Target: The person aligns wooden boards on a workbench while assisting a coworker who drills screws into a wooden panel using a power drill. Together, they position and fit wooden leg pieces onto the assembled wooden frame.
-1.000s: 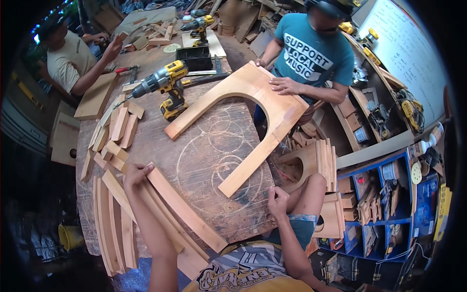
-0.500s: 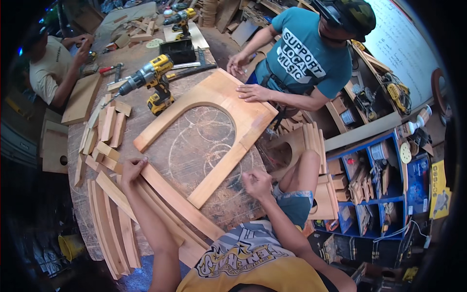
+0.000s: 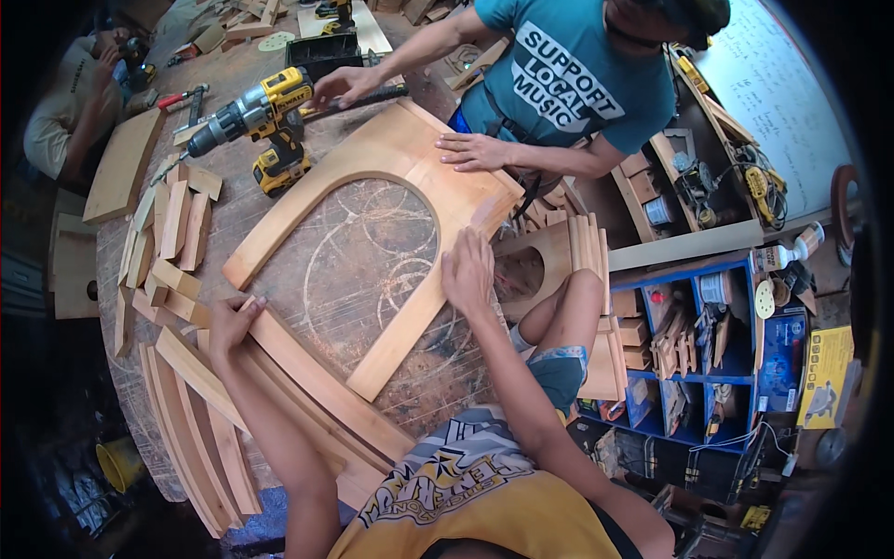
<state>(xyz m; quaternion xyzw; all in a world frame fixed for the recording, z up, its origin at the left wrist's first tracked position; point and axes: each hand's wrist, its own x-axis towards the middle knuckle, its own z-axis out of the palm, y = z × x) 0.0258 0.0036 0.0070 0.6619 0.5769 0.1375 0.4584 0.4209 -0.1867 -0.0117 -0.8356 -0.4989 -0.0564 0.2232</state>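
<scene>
At the far tip of a pale, gently curved wooden strip (image 3: 321, 380), the left hand (image 3: 233, 324) looks closed in a light pinch, thumb along the end and the other fingers curled; how firmly it holds cannot be told. The right hand (image 3: 468, 272) lies open over the outer edge of a honey-coloured wooden panel with an arched cut-out (image 3: 407, 324), fingers together and pointing away, with nothing gripped; whether it presses down cannot be judged. That panel sits flat on a brown, scored workbench (image 3: 307, 317), its two legs toward the wearer and the strip just beside them.

The step in hand seems to be steadying and placing the panel. Moving it calls for a firmer hold by the right hand, in accord with the co-worker's flat hand (image 3: 477, 152) on its far part.

Both forearms come up from below, the left fairly upright, the right slanting inward across the wearer's lap. The co-worker's other hand (image 3: 345, 87) is near a yellow-and-black cordless drill (image 3: 284, 88), left of which lie short pale wood offcuts (image 3: 174, 224)
</scene>
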